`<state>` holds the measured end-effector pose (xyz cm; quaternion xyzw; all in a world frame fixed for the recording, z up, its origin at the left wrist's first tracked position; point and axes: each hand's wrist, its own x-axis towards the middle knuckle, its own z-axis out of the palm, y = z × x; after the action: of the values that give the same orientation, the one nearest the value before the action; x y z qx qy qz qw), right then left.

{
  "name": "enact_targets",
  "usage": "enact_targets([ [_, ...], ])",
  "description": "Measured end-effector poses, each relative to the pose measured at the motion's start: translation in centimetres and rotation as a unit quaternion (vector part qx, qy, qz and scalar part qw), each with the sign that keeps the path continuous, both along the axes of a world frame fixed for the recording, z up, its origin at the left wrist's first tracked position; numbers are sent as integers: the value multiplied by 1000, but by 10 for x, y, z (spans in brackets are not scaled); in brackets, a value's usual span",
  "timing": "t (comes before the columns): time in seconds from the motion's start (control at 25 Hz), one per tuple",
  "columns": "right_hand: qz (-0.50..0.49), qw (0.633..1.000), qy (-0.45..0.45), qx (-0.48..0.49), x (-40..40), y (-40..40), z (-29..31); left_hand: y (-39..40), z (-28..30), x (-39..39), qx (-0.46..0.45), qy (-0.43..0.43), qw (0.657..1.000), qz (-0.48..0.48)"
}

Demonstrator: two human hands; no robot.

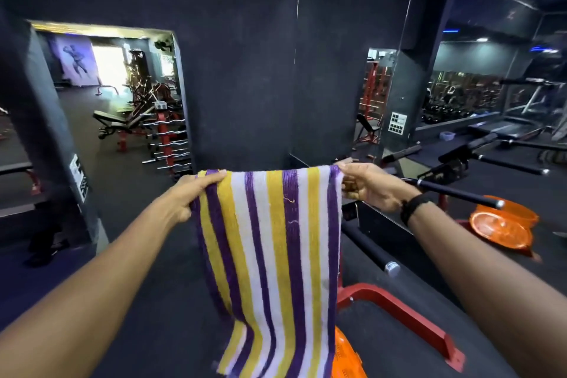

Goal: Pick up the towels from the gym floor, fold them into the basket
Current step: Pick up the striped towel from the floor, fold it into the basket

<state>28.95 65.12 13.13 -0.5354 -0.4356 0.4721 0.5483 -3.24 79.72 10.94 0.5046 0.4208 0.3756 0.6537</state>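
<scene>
A towel [273,255] with purple, yellow and white stripes hangs full length in front of me. My left hand [193,193] pinches its top left corner and my right hand [368,184] pinches its top right corner, so the top edge is stretched level between them. The towel's lower end drapes down toward an orange basket [346,356], partly hidden behind the cloth at the bottom of the view.
A mirror on the right wall reflects an orange basket [503,224]. A red steel frame [408,316] and black padded bars [460,190] stand to my right. A doorway on the left opens onto benches and a barbell rack [168,138]. The floor is dark rubber.
</scene>
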Motion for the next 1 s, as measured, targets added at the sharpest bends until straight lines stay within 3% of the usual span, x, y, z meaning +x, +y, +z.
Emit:
enact_targets([
  [0.12, -4, 999, 3, -39, -6, 6, -4, -4, 2, 1, -9, 71, 997, -1],
  [0.28, -2, 999, 39, 38, -2, 3, 16, -11, 23, -7, 43, -49, 996, -66],
  [0.36, 39, 997, -59, 2, -7, 0, 16, -15, 24, -11, 104, 90, 980, -145],
  [0.4, 32, 994, -102, -18, -10, 1, 10, -16, 21, -10, 115, 131, 975, -138],
  [0.44, 2, 994, -110, -15, -15, 5, 6, -15, 19, -9, 114, 109, 982, -107],
  [0.56, -114, 993, -16, 35, -23, 15, 15, -13, 28, 2, 34, -55, 998, 21],
  [0.64, -58, 995, 21, 75, -23, 18, 26, -13, 41, 7, 47, -85, 995, 26],
  [0.72, -25, 997, -33, 70, -27, 17, 29, -15, 49, 8, 104, -39, 994, 16],
  [0.8, -87, 990, -74, 83, -32, 20, 29, -13, 53, 6, 138, 11, 988, 64],
  [0.88, -141, 983, -34, 115, -32, 22, 31, -12, 55, 5, 117, -7, 986, 115],
  [1.0, -71, 992, 7, 99, -29, 18, 32, -6, 54, 7, 120, 10, 983, 137],
])
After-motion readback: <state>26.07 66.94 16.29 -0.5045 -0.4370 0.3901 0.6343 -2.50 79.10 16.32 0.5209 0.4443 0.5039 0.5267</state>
